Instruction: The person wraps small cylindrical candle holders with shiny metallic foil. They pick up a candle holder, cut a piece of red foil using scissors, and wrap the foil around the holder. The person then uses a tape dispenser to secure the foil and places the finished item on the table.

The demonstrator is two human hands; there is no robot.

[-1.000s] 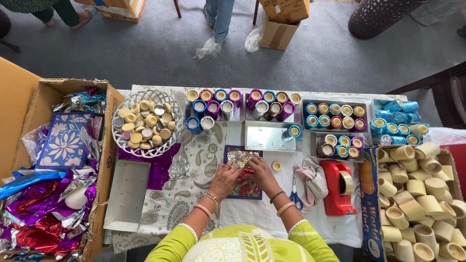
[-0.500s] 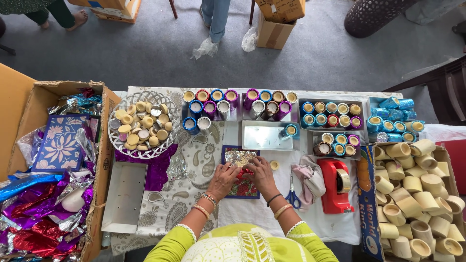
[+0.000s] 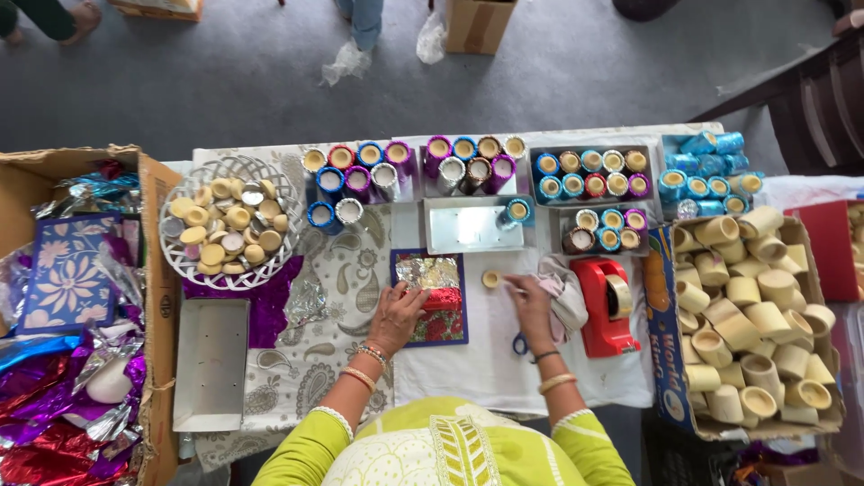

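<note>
Head view shows the left hand [image 3: 396, 315] pressing flat, fingers spread, on one crinkled silver foil sheet [image 3: 428, 270] over a red block on the desk [image 3: 450, 369], while the right hand [image 3: 531, 301] pinches toward one small round cream candle [image 3: 490, 278] beside it.

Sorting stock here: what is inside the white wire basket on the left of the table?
The white wire basket holds a heap of small round discs, mostly cream-yellow, a few silvery. Whatever lies beneath the top layer is covered by the heap.
</note>
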